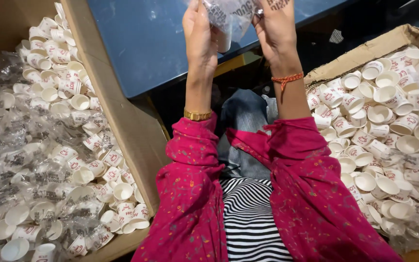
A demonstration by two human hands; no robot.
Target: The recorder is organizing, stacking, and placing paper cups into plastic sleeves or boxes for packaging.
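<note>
- Head view: the left hand point(201, 31) was raised at the top edge, fingers closed on the left side of a clear plastic bag point(229, 17).
- The right hand point(275, 26) gripped the bag's right side, fingers curled narrow around it; fingertips were cut off by the frame.
- A white cup point(223, 39) showed inside the bag, between the two palms.
- Both forearms rose upright, side by side, in pink sleeves point(190, 194); a gold bangle point(197, 115) sat on the left wrist, an orange thread point(288, 77) on the right.
- Cardboard boxes of loose cups lay at left point(122, 126) and right point(364, 48), with a blue tabletop point(146, 39) behind the hands.
</note>
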